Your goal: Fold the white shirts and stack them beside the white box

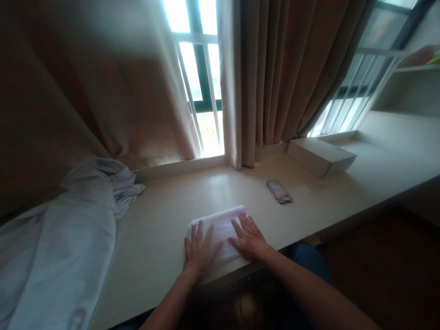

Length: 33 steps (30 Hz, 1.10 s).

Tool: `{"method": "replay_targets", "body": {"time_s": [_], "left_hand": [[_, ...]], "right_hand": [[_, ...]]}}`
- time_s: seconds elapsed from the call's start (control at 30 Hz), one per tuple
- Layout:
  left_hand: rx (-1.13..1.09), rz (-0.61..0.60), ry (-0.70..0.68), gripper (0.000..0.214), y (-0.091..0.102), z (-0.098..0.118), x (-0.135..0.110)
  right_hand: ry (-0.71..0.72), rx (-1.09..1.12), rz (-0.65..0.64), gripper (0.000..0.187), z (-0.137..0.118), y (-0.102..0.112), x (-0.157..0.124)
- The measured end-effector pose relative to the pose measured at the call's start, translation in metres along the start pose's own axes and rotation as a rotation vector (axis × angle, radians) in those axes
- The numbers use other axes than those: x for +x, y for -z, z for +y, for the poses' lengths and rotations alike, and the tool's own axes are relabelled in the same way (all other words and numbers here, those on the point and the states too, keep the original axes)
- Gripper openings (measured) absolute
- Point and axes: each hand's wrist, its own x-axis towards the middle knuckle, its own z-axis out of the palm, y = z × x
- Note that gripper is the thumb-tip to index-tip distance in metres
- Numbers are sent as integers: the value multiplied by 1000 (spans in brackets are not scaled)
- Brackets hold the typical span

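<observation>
A folded white cloth [222, 231] lies flat near the front edge of the desk. My left hand [198, 250] rests at its left side with the fingers spread, slightly blurred by motion. On the right side of the cloth, my right hand [248, 236] lies palm down, fingers apart. Both hands are open and touch the cloth from above without gripping it. The cloth's near edge is partly covered by the hands.
A large crumpled white cloth [75, 220] covers the left of the desk [154, 238]. A blurred-out flat item [279, 191] lies right of the folded cloth. Farther right is a white box [319, 156]. Brown curtains [268, 68] hang by the windows behind.
</observation>
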Motion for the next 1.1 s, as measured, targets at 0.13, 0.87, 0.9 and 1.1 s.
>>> {"method": "replay_targets", "body": {"time_s": [0.13, 0.87, 0.9, 1.1], "left_hand": [[22, 46, 90, 70, -7, 2, -3], [-686, 94, 669, 47, 23, -57, 66], [-733, 114, 698, 47, 23, -56, 67], [-1116, 196, 854, 34, 24, -44, 74]], "right_hand": [[8, -13, -6, 81, 1, 1, 1], [-7, -29, -19, 79, -3, 4, 3], [-10, -28, -18, 79, -3, 4, 3], [-17, -28, -16, 78, -5, 4, 7]]}}
